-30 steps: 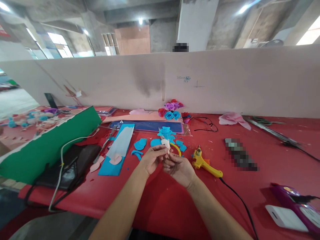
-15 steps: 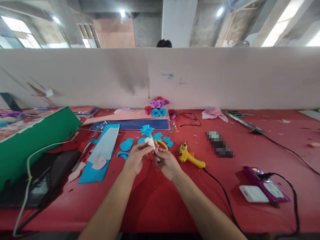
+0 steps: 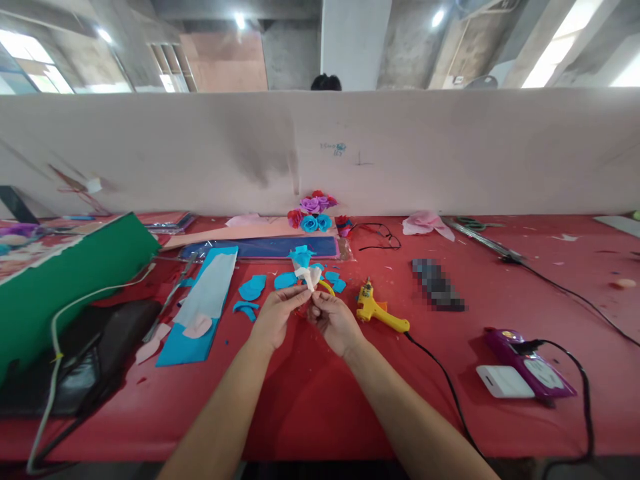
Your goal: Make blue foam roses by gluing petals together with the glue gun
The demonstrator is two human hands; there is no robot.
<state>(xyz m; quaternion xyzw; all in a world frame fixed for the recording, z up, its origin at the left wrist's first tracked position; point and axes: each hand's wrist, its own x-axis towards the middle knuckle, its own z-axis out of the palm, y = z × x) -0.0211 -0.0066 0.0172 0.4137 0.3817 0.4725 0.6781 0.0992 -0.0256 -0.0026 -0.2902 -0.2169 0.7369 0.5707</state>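
Observation:
My left hand (image 3: 274, 319) and my right hand (image 3: 336, 324) meet over the middle of the table. Between their fingertips they pinch the narrow lower end of a paper flower, with a white petal (image 3: 310, 276) low down and blue paper (image 3: 301, 255) above it. Both hands are closed, and the tip they grip is mostly hidden. Behind the fingers, a yellow curved thing (image 3: 326, 287) shows only in part. Blue paper petals (image 3: 253, 287) lie around the flower. Just right of my right hand rests a yellow glue gun (image 3: 381, 315), its black cord running toward me.
Blue and white paper sheets (image 3: 209, 293) lie at left, beside a black bag (image 3: 107, 347) and a green panel (image 3: 80, 280). Finished paper flowers (image 3: 316, 212) stand by the partition (image 3: 200, 153). A blurred dark object (image 3: 437, 285) and a purple power strip (image 3: 527, 363) lie at right.
The flower has tipped upright and slightly right, and its white petal now spreads wider above the fingertips. Both hands keep their pinch in nearly the same place. The view has shifted slightly.

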